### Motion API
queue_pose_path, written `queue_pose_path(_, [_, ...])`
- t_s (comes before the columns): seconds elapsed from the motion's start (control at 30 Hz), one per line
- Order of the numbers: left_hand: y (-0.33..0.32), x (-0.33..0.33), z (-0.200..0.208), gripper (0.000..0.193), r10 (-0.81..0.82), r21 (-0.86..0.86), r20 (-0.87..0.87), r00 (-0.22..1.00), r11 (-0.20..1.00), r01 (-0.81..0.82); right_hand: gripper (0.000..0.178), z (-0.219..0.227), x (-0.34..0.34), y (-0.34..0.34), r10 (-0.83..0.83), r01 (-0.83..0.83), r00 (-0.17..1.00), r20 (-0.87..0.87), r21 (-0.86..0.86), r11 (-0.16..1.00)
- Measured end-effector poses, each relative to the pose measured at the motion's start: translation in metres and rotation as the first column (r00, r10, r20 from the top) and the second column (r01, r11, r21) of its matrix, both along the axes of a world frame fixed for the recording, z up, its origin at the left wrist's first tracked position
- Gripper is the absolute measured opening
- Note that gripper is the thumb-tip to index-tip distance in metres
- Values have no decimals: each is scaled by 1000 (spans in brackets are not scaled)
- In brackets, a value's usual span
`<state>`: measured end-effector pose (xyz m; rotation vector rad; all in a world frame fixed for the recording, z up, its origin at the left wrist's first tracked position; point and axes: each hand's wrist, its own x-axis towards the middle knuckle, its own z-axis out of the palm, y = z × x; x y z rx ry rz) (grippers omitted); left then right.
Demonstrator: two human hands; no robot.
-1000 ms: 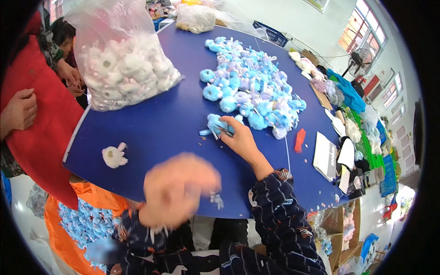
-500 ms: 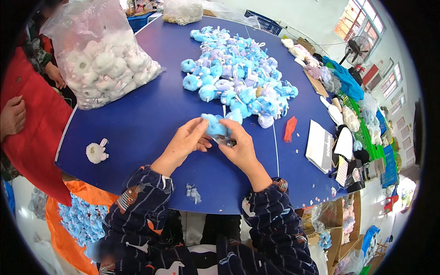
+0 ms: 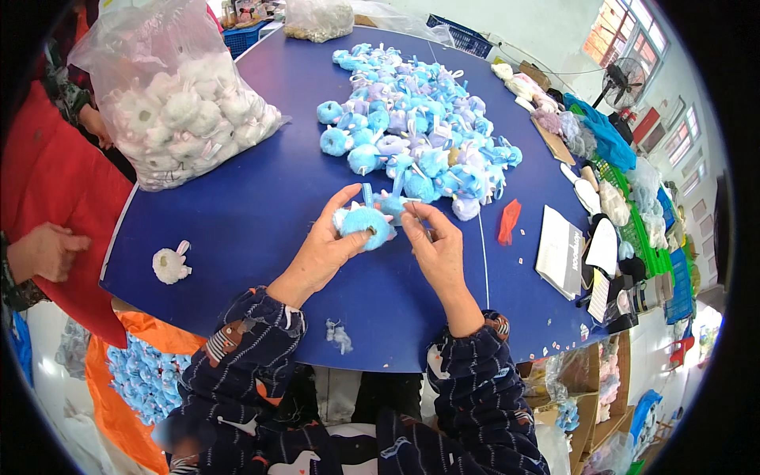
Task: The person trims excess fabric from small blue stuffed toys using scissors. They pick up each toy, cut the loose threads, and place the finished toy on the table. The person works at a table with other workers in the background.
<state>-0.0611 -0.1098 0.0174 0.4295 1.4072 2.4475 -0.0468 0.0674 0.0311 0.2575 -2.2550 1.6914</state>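
Note:
My left hand [image 3: 321,252] grips a light-blue plush head [image 3: 365,229], round, with a blue ribbon loop on top and a dark opening in its face side. The thumb presses near that opening. Just right of it, my right hand [image 3: 434,241] has thumb and index finger pinched on a small, thin metal tool, mostly hidden by the fingers. The fingertips are beside another blue plush piece [image 3: 391,205] behind the held one. Beyond my hands spreads a heap of blue and lilac plush heads [image 3: 419,119]. A white plush head [image 3: 169,264] lies alone at the left.
A clear bag of white plush pieces [image 3: 190,111] stands on the blue table [image 3: 261,206]. Grey fluff [image 3: 339,336] lies near the front edge. At right are a red scrap [image 3: 509,222] and a white notebook [image 3: 558,252]. Another person's hand [image 3: 49,252] is over red cloth at left.
My left hand has turned the blue plush head so its opening and ribbon loop show. My right hand has moved slightly right, off that piece. The other person's hand has moved right.

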Motion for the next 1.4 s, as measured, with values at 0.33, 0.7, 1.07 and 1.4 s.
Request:
queue_pose_path(0.33, [-2, -6, -17, 48, -77, -151, -115, 990, 987, 60, 35, -6, 5, -11, 182, -180, 983, -10, 67, 981])
queue_pose_path(0.7, [-8, 4, -5, 47, -216, -80, -9, 976, 974, 214, 28, 2, 8, -6, 216, -212, 976, -3, 173, 962])
queue_pose_path(1.07, [0, 1, -11, 44, 14, -264, -181, 983, 963, -62, 23, -10, 5, -16, 96, -78, 990, -103, 170, 982])
queue_pose_path(1.4, [-3, 1, -9, 39, 12, -229, -146, 989, 972, -45, 23, 6, 5, -3, 195, -146, 954, 228, -214, 966])
